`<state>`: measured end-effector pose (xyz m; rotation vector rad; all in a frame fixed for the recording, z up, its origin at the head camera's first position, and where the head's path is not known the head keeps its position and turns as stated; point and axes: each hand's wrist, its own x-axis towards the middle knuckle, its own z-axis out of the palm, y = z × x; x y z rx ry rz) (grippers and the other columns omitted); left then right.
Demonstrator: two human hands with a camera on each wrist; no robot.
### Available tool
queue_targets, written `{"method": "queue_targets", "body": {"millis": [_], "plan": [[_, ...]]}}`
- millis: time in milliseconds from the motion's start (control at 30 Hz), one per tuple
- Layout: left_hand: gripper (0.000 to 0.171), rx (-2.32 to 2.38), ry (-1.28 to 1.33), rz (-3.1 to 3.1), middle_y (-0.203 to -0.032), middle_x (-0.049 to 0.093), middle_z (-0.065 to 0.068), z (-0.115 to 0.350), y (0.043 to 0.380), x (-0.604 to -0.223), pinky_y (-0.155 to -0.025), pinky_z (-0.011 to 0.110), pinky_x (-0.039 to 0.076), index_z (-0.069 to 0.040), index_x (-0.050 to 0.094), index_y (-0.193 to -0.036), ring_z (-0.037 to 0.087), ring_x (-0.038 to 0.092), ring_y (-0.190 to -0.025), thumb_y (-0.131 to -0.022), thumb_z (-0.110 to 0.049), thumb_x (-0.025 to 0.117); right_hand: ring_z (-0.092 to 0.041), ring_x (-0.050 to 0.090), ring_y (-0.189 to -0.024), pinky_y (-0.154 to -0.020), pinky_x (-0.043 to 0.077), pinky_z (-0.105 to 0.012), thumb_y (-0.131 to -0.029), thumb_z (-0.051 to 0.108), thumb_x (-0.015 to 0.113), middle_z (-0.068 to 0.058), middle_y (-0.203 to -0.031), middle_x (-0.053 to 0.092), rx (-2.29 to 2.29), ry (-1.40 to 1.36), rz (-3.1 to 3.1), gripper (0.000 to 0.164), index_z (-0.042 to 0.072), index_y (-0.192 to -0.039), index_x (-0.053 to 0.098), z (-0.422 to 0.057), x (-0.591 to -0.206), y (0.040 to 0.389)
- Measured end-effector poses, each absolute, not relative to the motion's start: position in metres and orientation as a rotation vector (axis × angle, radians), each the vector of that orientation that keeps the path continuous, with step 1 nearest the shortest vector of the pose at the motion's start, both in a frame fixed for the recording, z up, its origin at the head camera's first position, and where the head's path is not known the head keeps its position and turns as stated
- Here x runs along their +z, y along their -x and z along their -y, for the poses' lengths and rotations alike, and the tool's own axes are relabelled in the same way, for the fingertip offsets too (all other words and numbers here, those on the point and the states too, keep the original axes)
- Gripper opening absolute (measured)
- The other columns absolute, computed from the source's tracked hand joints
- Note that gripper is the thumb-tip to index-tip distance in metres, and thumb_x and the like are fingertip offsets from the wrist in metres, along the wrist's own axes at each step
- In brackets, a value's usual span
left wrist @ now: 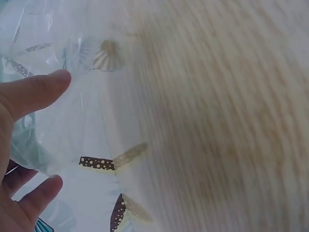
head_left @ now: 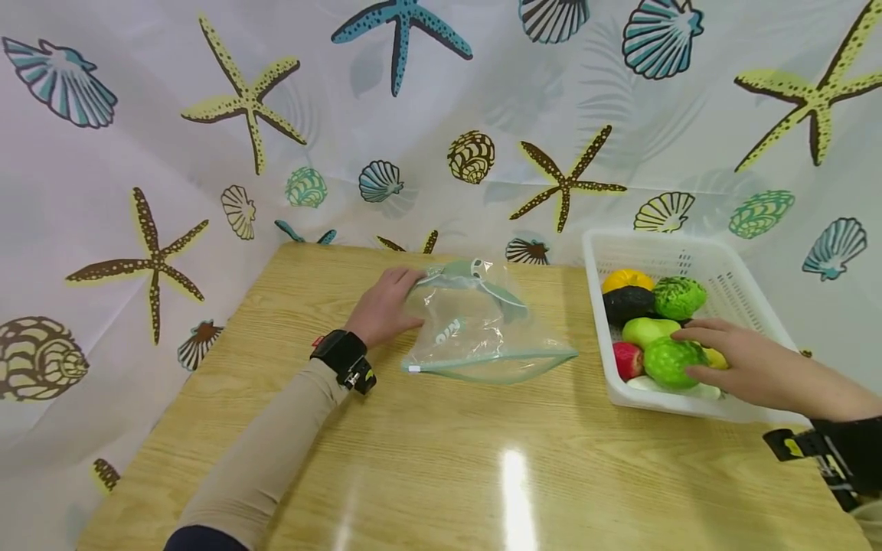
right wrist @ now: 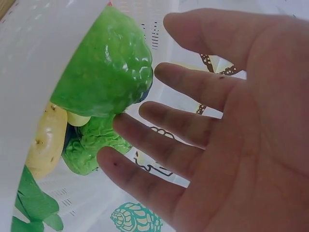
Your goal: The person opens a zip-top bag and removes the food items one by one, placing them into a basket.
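Note:
My left hand (head_left: 388,308) is at the left edge of a clear zip bag (head_left: 475,325), which lies on the table with its pale green zip side toward me. In the left wrist view the thumb (left wrist: 41,92) extends across the plastic, with a gap between it and the lower finger. My right hand (head_left: 751,363) reaches over the near side of a white basket (head_left: 747,279), fingers spread around a bumpy green toy fruit (head_left: 671,361). The right wrist view shows the fingertips beside this fruit (right wrist: 104,65), with the thumb well apart from it; contact is hard to tell.
Also in the basket are a green crinkled piece (head_left: 680,297), a dark piece (head_left: 628,306), an orange-yellow one (head_left: 627,280), a light green one (head_left: 649,330) and a red one (head_left: 628,360). A curtain with starfish and shells (head_left: 413,130) hangs behind the wooden table (head_left: 413,459).

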<state>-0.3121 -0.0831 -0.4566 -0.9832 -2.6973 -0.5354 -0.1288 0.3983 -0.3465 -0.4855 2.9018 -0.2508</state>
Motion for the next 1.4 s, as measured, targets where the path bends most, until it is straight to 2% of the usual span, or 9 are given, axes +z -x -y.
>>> {"method": "queue_targets", "body": {"millis": [167,267,467,800,967,1200,1400], "plan": [[0.084,-0.543,1.079,2.698,-0.137,0.040,0.007,0.080,0.311,-0.449,-0.101,0.041,0.038,-0.012,0.042,-0.139,0.019,0.029,-0.126,-0.066,-0.022,0.082,-0.051,0.039,-0.114,-0.085,0.040,-0.066,-0.087,0.022,0.069,-0.036,-0.131,0.041,-0.239,0.479,-2.906,0.051,-0.001,-0.130,0.054,-0.397,-0.344,0.130],[0.089,-0.531,1.093,2.699,-0.143,0.034,0.007,0.083,0.308,-0.442,-0.104,0.043,0.034,-0.012,0.037,-0.143,0.019,0.026,-0.129,-0.065,-0.009,0.079,-0.049,0.040,-0.114,-0.085,0.041,-0.066,-0.086,0.021,0.070,-0.033,-0.131,0.043,-0.248,0.504,-2.930,0.051,-0.001,-0.130,0.054,-0.395,-0.342,0.131],[0.093,-0.528,1.140,2.640,-0.150,0.027,0.010,0.089,0.307,-0.433,-0.108,0.043,0.028,-0.010,0.028,-0.148,0.019,0.018,-0.134,-0.065,0.019,0.056,-0.047,0.040,-0.114,-0.086,0.040,-0.066,-0.085,0.019,0.071,-0.030,-0.128,0.046,-0.268,0.542,-2.981,0.049,-0.001,-0.127,0.056,-0.394,-0.339,0.135],[0.083,-0.464,1.201,2.617,-0.150,0.028,0.016,0.089,0.319,-0.430,-0.106,0.046,0.030,-0.005,0.035,-0.145,0.027,0.022,-0.133,-0.068,0.025,0.045,-0.047,0.038,-0.116,-0.086,0.039,-0.066,-0.086,0.017,0.069,-0.030,-0.131,0.042,-0.277,0.521,-2.989,0.047,-0.001,-0.127,0.055,-0.393,-0.337,0.135],[0.068,-0.505,1.136,2.659,-0.148,0.031,0.017,0.087,0.320,-0.423,-0.107,0.043,0.030,-0.005,0.041,-0.141,0.026,0.025,-0.132,-0.077,0.020,0.042,-0.047,0.038,-0.116,-0.084,0.041,-0.065,-0.086,0.016,0.069,-0.030,-0.132,0.041,-0.280,0.516,-3.002,0.046,0.000,-0.126,0.055,-0.389,-0.332,0.135],[0.040,-0.608,1.011,2.683,-0.137,0.044,0.014,0.089,0.309,-0.410,-0.103,0.042,0.035,-0.005,0.050,-0.133,0.021,0.032,-0.127,-0.093,-0.006,0.048,-0.045,0.036,-0.118,-0.086,0.039,-0.066,-0.085,0.015,0.069,-0.029,-0.133,0.042,-0.300,0.521,-3.041,0.045,0.001,-0.126,0.056,-0.381,-0.328,0.138],[0.043,-0.649,0.992,2.654,-0.138,0.044,0.012,0.088,0.299,-0.396,-0.102,0.044,0.036,-0.006,0.050,-0.134,0.022,0.033,-0.127,-0.098,-0.031,0.050,-0.046,0.035,-0.119,-0.088,0.037,-0.067,-0.086,0.017,0.069,-0.029,-0.135,0.041,-0.297,0.537,-3.065,0.046,0.001,-0.127,0.056,-0.377,-0.322,0.143]]}}
